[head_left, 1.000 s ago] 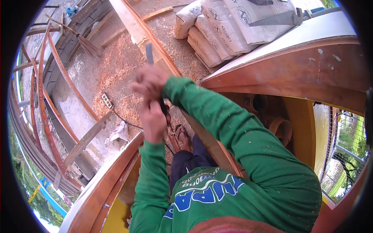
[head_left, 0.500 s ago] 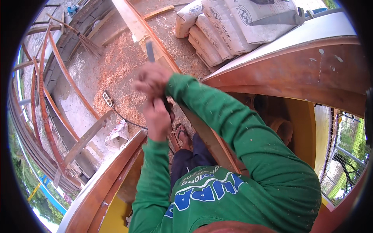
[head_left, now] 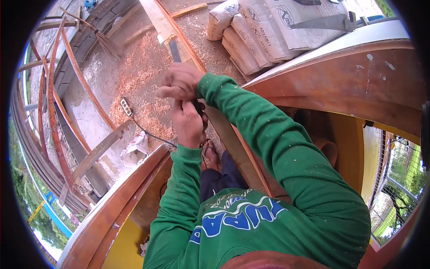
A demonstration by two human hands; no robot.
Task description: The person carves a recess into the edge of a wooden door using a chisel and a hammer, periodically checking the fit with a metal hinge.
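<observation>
Both my hands are on a hand plane, mostly covered by them, over a long wooden board point(head_left: 233, 148) running away from me. Its narrow grey metal front point(head_left: 174, 52) sticks out past my right hand point(head_left: 182, 80), which is closed over the forward part with a finger reaching out to the left. My left hand point(head_left: 187, 122) wraps the rear of the plane just behind, where a bit of the dark handle point(head_left: 197, 106) shows. The two hands sit close together, and the contact between plane and board is hidden beneath them.
Curly wood shavings point(head_left: 134, 71) cover the floor at left, beside a power outlet strip point(head_left: 126, 106) with a cord. Stacked paper sacks point(head_left: 264, 33) carry a handsaw point(head_left: 320, 22). Curved wooden panels point(head_left: 331, 76) flank me; wooden strips point(head_left: 74, 67) and a stick broom point(head_left: 101, 40) stand left.
My hands and the plane have moved a little farther from me along the board. My left arm is stretched farther forward. The view has shifted slightly.
</observation>
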